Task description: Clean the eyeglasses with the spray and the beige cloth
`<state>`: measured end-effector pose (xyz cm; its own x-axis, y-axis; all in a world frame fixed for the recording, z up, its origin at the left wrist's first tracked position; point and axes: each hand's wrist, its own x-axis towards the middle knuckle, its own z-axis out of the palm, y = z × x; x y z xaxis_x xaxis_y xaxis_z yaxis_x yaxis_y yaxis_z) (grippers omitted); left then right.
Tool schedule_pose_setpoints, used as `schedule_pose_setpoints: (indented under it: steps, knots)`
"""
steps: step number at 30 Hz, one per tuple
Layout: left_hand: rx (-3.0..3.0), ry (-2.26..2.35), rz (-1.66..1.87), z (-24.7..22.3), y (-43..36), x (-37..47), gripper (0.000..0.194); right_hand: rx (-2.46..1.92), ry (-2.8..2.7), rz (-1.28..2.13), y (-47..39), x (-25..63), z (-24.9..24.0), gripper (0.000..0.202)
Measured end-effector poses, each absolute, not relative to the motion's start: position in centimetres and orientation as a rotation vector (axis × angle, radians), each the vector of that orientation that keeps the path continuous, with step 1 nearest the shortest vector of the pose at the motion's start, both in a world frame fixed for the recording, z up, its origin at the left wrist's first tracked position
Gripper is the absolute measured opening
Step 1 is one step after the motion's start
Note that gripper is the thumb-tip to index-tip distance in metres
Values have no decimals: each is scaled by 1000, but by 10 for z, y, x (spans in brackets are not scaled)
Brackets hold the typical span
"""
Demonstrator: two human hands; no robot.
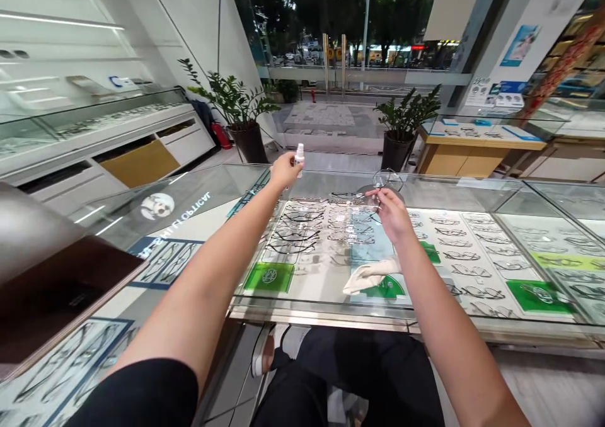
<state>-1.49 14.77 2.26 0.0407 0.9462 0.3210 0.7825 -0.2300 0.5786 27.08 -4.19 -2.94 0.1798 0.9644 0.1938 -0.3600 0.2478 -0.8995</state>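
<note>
My left hand (286, 172) is closed around a small white spray bottle (300, 154), held upright over the far edge of the glass counter. Between the thumb and fingers of my right hand (392, 211) is a pair of thin-rimmed eyeglasses (388, 179); part of the frame is hidden by the fingers. A crumpled cream cloth (371, 276) lies on the counter top (326, 298), close to my right forearm. Under the glass, rows of eyeglass frames (295, 235) sit between my arms.
Green cards (269, 278) lie in the display case. A brown box-like object (61, 295) stands at the left. Beyond the counter are two potted plants (248, 140) and a wooden display cabinet (466, 156). More showcases (558, 244) continue to the right.
</note>
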Motion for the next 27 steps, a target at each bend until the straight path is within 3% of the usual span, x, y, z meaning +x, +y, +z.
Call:
schedule_pose_setpoints:
  steps: [6,14,17,19,22,25,27]
  knots:
    - [2088,2026,665,7,168,-8,51,-849,-962,1109,-39,275,-35,27]
    - [2054,2002,554,-11,180,-1,56,-851,-965,1101,-43,274,-27,26]
    - [2012,2058,727,-6,163,7,68,-867,-986,1072,-42,276,-26,28]
    - [2017,2032,1101,3,138,18,73,-855,-972,1065,-41,278,-26,27]
    - [2236,1700,1235,23,77,43,50,-813,-936,1069,-39,283,-25,26]
    - [2496,1120,830,33,2,69,19,-790,-893,1055,-38,289,-23,24]
    - [2558,928,543,28,-44,85,23,-776,-850,1038,-37,293,-22,23]
